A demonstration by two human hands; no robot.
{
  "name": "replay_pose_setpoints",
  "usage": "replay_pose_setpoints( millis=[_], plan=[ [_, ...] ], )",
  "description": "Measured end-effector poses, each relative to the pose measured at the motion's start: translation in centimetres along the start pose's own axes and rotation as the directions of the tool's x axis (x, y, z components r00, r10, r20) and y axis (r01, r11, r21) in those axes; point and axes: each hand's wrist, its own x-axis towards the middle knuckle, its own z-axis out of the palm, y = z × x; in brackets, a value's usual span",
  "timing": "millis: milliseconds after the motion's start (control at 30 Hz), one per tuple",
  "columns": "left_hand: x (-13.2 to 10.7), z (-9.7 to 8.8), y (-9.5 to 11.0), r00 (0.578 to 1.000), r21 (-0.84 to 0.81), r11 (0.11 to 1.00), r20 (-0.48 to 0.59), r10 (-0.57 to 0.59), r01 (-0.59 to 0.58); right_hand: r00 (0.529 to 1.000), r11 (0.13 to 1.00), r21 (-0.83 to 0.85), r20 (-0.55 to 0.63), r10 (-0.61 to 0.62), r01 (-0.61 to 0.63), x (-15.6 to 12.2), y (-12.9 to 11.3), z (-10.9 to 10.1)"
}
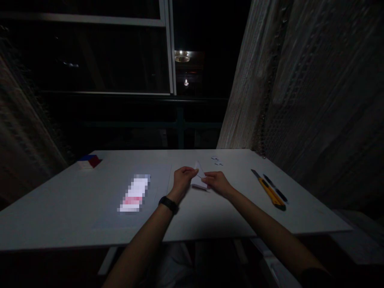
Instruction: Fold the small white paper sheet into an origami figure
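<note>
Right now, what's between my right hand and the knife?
Nothing: the head view shows bare table between the right hand, on the paper, and the knife.

Setting: a room in a home, at night, dimly lit.
- Window: sliding window frame (168,48) with black glass; a railing (180,124) shows behind it, and a ceiling lamp (182,56) glows far off in the dark.
- Drapery: heavy patterned curtain (300,80) drawn aside on the right, and a second curtain (21,120) on the left.
- Furniture: plain white table (75,200) pushed up under the window.
- Household and hobby items:
  - coloured puzzle cube (89,161) at the table's far left corner;
  - yellow utility knife (270,191) and pen (275,187) side by side near the right edge;
  - paper scraps (216,161) by the far edge;
  - folded paper (199,176) at mid-table.
</note>
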Motion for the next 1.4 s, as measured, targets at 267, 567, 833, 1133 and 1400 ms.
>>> replay_pose_setpoints(
  millis=[267,567,833,1133,1400],
  plan=[
    [-0.3,0.0,0.5,0.999,0.074,0.997,0.000,0.037,-0.037,0.994,0.999,0.037,0.104,0.029,-0.033,0.0,0.3,0.3],
    [-0.4,0.1,0.5,0.997,0.070,0.997,0.071,0.007,-0.012,0.997,0.999,0.022,0.064,0.038,-0.039,-0.3,0.1,0.5],
    [-0.7,-0.1,0.6,0.982,0.034,0.996,0.171,-0.082,0.078,0.995,0.983,0.159,-0.019,-0.093,0.095,-0.1,-1.1,-0.7],
    [-1.6,-0.3,1.0,0.844,0.154,0.968,0.475,-0.249,0.199,0.956,0.974,0.207,0.252,-0.149,0.097,-1.0,-2.4,-2.6],
    [-1.8,-0.3,1.4,0.796,0.168,0.962,0.541,-0.272,0.214,0.949,0.989,0.144,0.304,-0.080,0.038,-0.9,-2.3,-2.9]
  ],
)
